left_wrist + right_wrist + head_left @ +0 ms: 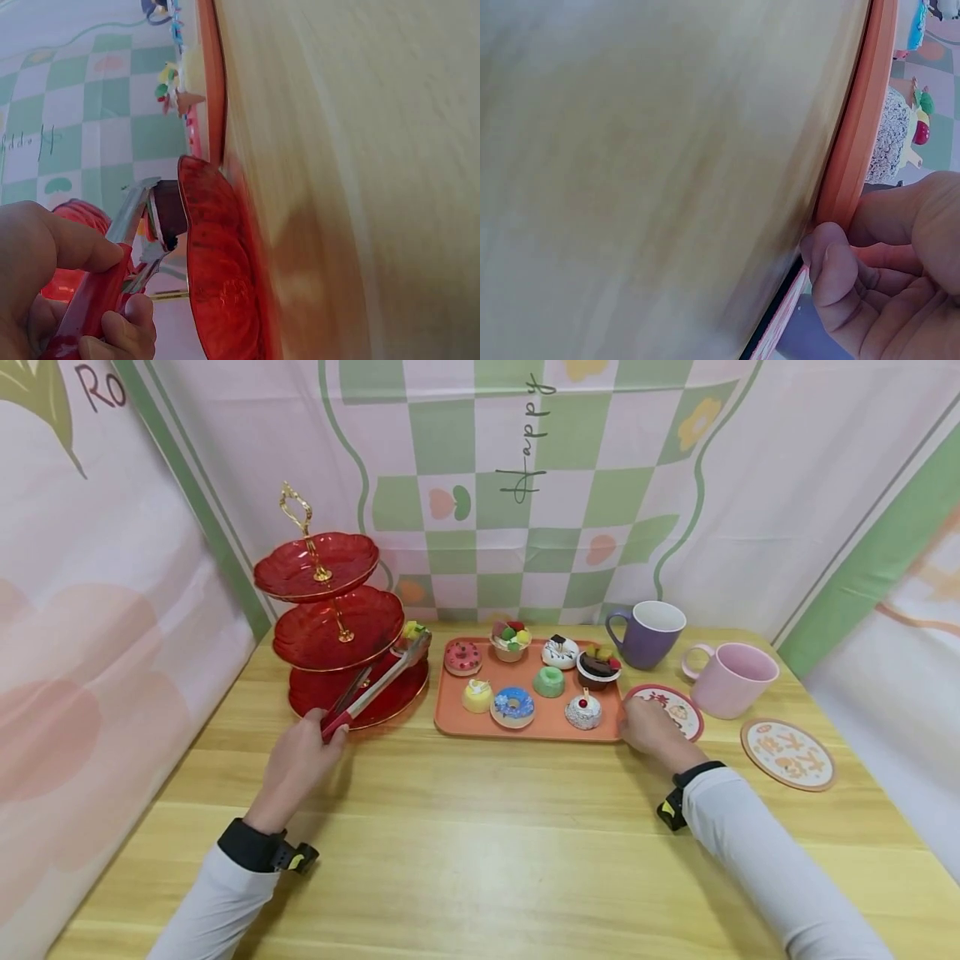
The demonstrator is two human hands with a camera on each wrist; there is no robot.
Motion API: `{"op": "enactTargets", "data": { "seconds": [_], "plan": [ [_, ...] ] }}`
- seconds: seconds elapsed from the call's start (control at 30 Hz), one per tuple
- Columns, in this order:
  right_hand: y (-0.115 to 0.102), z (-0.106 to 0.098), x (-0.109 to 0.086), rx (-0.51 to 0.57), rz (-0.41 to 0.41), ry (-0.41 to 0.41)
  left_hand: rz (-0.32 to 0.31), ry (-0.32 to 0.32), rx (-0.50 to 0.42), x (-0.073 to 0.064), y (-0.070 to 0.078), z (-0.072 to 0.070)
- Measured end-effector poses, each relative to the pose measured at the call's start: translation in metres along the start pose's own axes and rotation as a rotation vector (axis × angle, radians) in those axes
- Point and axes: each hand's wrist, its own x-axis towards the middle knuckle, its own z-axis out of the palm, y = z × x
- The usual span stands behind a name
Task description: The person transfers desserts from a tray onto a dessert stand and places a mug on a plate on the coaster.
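My left hand (302,753) grips the red handles of metal tongs (386,681). Between the tong tips is a small cake in a dark brown cup (171,210), its yellow-green top (412,629) visible in the head view. The cake is over the bottom tier's right side on a red three-tier stand (318,689); whether it touches the plate I cannot tell. My right hand (651,727) pinches the front right corner of an orange tray (480,727). On the tray are several toy sweets, among them a blue doughnut (513,706) and a speckled white cake (891,135).
Right of the tray stand a purple mug (651,639) and a pink mug (731,681). One round coaster (686,714) lies beside my right hand, another coaster (787,753) farther right. A patterned cloth (540,527) hangs behind the wooden table (480,860).
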Motion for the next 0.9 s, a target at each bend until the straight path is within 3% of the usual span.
{"op": "enactTargets", "data": {
  "seconds": [0.47, 0.9],
  "plan": [
    [-0.002, -0.001, 0.001, 0.016, 0.006, -0.013, -0.015, 0.002, 0.023, -0.004, -0.013, -0.005],
    [0.002, 0.001, 0.001, 0.003, -0.03, 0.024, -0.039, -0.027, 0.047, -0.002, -0.012, -0.003]
  ]
}}
